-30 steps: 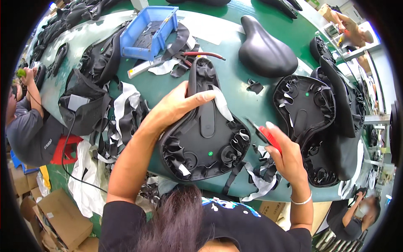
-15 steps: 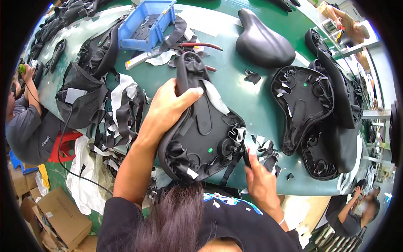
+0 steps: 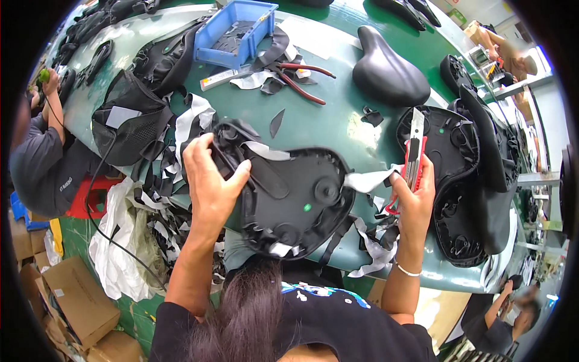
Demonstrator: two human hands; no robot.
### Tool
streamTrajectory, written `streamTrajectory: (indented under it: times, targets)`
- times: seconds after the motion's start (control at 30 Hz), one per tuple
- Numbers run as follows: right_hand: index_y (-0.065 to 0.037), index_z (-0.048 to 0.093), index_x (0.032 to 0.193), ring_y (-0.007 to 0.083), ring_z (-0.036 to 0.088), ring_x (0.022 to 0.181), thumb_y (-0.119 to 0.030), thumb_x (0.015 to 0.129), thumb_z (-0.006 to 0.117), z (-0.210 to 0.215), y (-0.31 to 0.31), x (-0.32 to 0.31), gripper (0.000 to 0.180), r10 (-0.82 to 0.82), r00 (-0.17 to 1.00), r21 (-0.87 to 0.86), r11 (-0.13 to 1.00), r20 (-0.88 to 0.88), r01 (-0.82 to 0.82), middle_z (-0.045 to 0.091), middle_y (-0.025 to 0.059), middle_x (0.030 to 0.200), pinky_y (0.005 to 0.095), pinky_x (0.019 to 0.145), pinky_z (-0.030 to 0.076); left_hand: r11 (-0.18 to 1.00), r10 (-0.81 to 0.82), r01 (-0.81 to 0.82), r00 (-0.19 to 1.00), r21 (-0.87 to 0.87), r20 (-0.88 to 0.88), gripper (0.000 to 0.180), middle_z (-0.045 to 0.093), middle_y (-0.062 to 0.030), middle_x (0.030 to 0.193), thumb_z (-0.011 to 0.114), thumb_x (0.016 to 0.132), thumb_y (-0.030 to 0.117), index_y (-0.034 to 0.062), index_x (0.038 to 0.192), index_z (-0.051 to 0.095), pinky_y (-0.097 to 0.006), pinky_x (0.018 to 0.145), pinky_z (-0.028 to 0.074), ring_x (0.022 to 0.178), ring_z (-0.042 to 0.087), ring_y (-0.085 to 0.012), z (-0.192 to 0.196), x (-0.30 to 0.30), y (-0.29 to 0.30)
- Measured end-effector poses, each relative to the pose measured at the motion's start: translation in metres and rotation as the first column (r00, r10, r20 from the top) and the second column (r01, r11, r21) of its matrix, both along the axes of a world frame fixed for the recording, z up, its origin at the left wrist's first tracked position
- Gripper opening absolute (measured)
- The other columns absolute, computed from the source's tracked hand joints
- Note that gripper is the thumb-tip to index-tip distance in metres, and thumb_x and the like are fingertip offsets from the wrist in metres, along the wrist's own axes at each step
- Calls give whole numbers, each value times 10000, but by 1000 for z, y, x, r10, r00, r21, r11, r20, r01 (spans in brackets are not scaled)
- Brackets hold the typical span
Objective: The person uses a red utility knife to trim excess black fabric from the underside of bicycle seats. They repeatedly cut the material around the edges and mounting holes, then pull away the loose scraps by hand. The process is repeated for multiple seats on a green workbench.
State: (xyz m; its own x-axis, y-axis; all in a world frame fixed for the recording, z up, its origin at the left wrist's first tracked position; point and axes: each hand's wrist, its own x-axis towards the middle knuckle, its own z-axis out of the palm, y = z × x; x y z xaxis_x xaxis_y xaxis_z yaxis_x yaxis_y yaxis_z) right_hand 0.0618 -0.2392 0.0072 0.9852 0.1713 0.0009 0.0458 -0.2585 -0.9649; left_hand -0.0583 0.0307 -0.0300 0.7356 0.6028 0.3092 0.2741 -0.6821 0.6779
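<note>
Your green tabletop carries the same clutter as before, but the upturned bicycle saddle at its near edge has swung round: its nose now points left, and its wide rear lies toward your right. Your left hand has slid from the middle rail to the nose, fingers clamped over the folded cover there. Your right hand, low at the saddle's rim half a second ago, is lifted clear and closed around the red utility knife, blade up. A loose white trimmed strip trails beside it; the cut looks finished on that side.
</note>
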Motion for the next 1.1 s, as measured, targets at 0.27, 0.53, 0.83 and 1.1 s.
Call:
streamTrajectory:
  times: [0.27, 0.53, 0.83, 1.1]
  targets:
    - [-12, 475, 1296, 189, 631, 768, -77, 816, 700, 10, 3, -31, 534, 418, 862, -301, 893, 285, -334, 653, 121, 1045, 303, 733, 521, 636, -754, 758, 651, 143, -94, 119, 613, -64, 785, 650, 658, 117, 80, 769, 630, -394, 768, 366, 840, 546, -240, 17, 73, -53]
    - [-189, 545, 1320, 197, 542, 517, -87, 767, 705, 6, -21, -18, 584, 663, 681, -777, 590, 311, -219, 553, 47, 670, 336, 461, 429, 631, -750, 761, 648, -149, 136, 73, 617, -23, 841, 633, 770, 119, 101, 832, 666, -301, 733, 346, 772, 538, -199, 11, 76, -45]
    - [-122, 524, 1333, 263, 558, 514, -121, 847, 653, 1, -9, -75, 503, 435, 871, -724, 674, 229, -146, 606, 97, 681, 369, 471, 405, -117, -185, 634, 742, -764, 644, 116, 511, -43, 751, 579, 822, 115, 40, 901, 540, -275, 632, 401, 654, 500, -179, 28, 68, -34]
    - [-171, 565, 1299, 307, 596, 561, -135, 853, 613, 25, 24, -55, 450, 446, 887, -906, 415, 120, -87, 663, 148, 780, 368, 509, 433, 893, -440, 386, 854, 230, 278, 186, 584, -85, 674, 750, 654, 199, 63, 663, 624, -364, 649, 466, 696, 581, -262, 16, 112, -10]
